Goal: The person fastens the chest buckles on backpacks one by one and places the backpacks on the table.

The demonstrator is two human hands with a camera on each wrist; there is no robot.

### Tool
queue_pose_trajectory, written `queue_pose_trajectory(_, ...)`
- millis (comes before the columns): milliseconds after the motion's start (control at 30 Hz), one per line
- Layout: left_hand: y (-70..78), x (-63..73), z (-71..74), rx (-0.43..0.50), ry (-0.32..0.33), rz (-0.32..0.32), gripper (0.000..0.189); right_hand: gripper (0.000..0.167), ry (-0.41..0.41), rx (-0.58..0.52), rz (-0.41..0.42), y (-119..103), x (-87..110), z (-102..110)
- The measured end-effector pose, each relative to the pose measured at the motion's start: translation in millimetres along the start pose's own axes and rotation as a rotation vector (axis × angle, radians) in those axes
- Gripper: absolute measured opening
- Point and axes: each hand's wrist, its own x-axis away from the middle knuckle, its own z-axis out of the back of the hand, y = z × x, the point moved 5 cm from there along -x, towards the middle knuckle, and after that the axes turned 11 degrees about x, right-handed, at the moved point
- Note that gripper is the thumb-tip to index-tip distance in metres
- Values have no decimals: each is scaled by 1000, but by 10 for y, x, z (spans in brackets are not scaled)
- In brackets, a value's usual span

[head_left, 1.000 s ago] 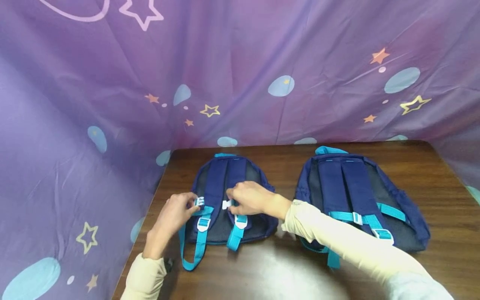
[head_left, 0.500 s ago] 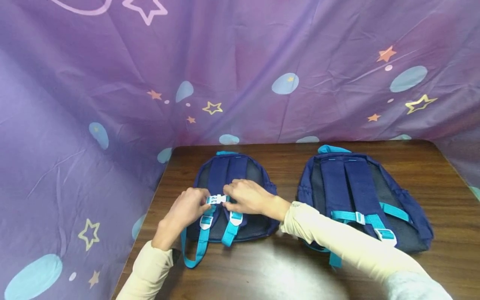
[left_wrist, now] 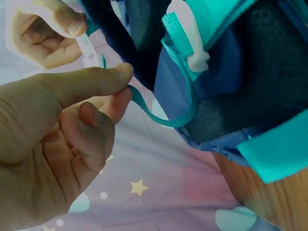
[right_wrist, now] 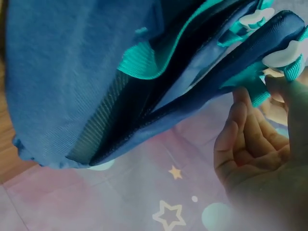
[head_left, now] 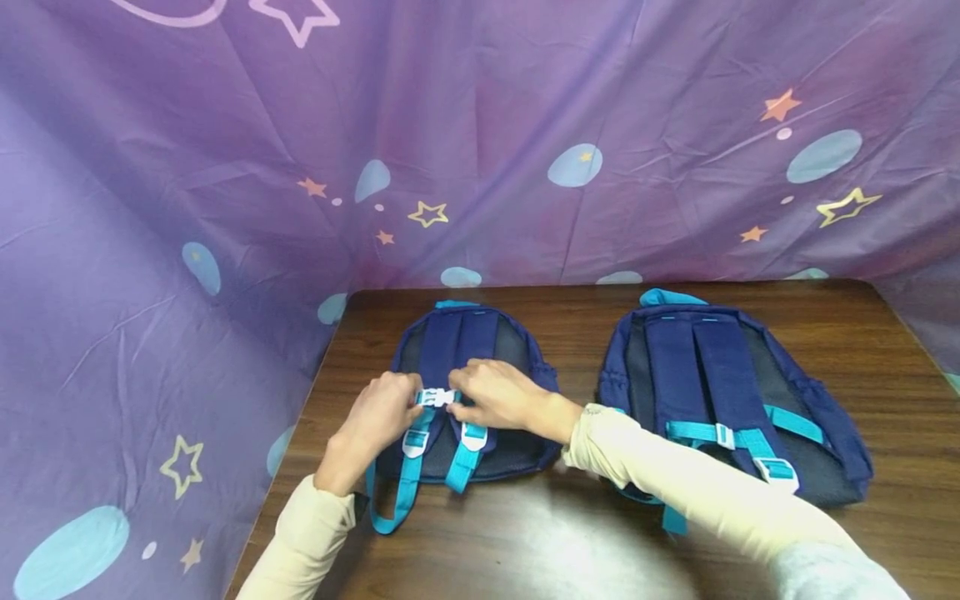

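Note:
A small navy backpack lies straps up on the table, left of centre. Across its shoulder straps, the two halves of a white side-release buckle meet between the hands; whether they are latched I cannot tell. My left hand pinches the left half by its teal webbing, thumb against forefinger, as the left wrist view shows with the webbing looping away. From the other side, my right hand pinches the right half's teal webbing with thumb and fingers. Fingertips hide the ends of the buckle.
A larger navy backpack lies to the right, partly under the right forearm, its white buckle joined. Loose teal strap hangs over the small backpack's front edge. A purple star-print cloth hangs behind the wooden table.
My left hand has moved right, bringing its buckle half from the left strap to the half in my right hand. The halves were apart a second ago; now they meet.

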Motion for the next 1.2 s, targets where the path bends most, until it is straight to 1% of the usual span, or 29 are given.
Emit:
queue_pose_trajectory(133, 33, -19, -17, 5, -4, 10, 24, 24, 15, -15, -30, 24, 43, -13)
queue_pose_trajectory(267, 64, -32, -36, 12, -18, 12, 22, 23, 13, -33, -38, 30, 60, -34)
queue_pose_trajectory(367, 78, -36, -25, 22, -5, 7, 21, 21, 30, -46, -50, 43, 76, -31)
queue_pose_trajectory(500, 47, -24, -12, 14, 16, 32, 21, 20, 73, -59, -51, 58, 95, -5)
queue_pose_trajectory(567, 27, -15, -23, 9, 9, 36, 22, 19, 80, -64, -39, 53, 92, 0)
queue_pose_trajectory(733, 31, -25, -45, 27, -6, 19, 22, 21, 50, -46, -19, 49, 80, -12)
queue_pose_trajectory(833, 58, -30, -47, 22, 8, 14, 22, 21, 32, -35, -26, 53, 85, -12)
queue_pose_trajectory(900, 86, -31, -55, -1, 24, -4, 22, 20, 26, -36, -34, 54, 90, -16)
queue_pose_trajectory(1000, 139, -29, -68, -19, 42, -13, 23, 20, 20, -31, -38, 43, 93, -20)
queue_pose_trajectory(1067, 164, -35, -83, -26, 50, -9, 23, 20, 24, -27, -33, 29, 83, -27)
queue_pose_trajectory(1133, 170, -43, -96, -19, 50, 17, 24, 21, 25, -22, -29, 14, 63, -38)
queue_pose_trajectory(1200, 165, -57, -122, -21, 49, 22, 25, 21, 19, -8, -22, -3, 43, -59)
